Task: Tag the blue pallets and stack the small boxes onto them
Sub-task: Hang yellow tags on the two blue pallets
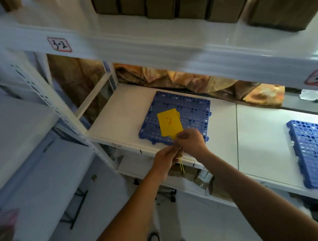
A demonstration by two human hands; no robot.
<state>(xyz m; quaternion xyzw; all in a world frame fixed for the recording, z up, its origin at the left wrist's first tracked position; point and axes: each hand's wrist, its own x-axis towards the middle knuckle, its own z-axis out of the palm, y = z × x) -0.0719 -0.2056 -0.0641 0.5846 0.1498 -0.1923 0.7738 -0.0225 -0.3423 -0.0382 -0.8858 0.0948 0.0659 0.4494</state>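
Right hand: I see my right hand (191, 140) at the near edge of the left blue pallet (175, 117), fingers pinched on the lower corner of the yellow tag (169, 122).
Left hand: my left hand (166, 158) sits just below and left of the right one, touching it, fingers closed on thin yellow ties (181, 165) that hang down past the shelf edge.
Yellow tag: a flat rectangular card, matte, with a faint reddish mark I cannot read; it lies over the near-middle of the left blue pallet, and a second yellow edge peeks from behind it.
Left blue pallet: a square plastic grid, full of round and slotted holes, with small lugs on its sides; it lies flat on the white shelf (123, 111), towards the left.
Right blue pallet (317, 155): same perforated plastic, flat on the same shelf, well apart to the right, partly cut off by the frame.
Shelf: smooth white boards on a white steel frame with a punched upright.
Upper shelf: brown cardboard boxes (188, 0) in a row, blurred; a handwritten label (59, 44) reads 3-2.
Far side: crumpled tan wrapping (204, 82) behind the shelf.
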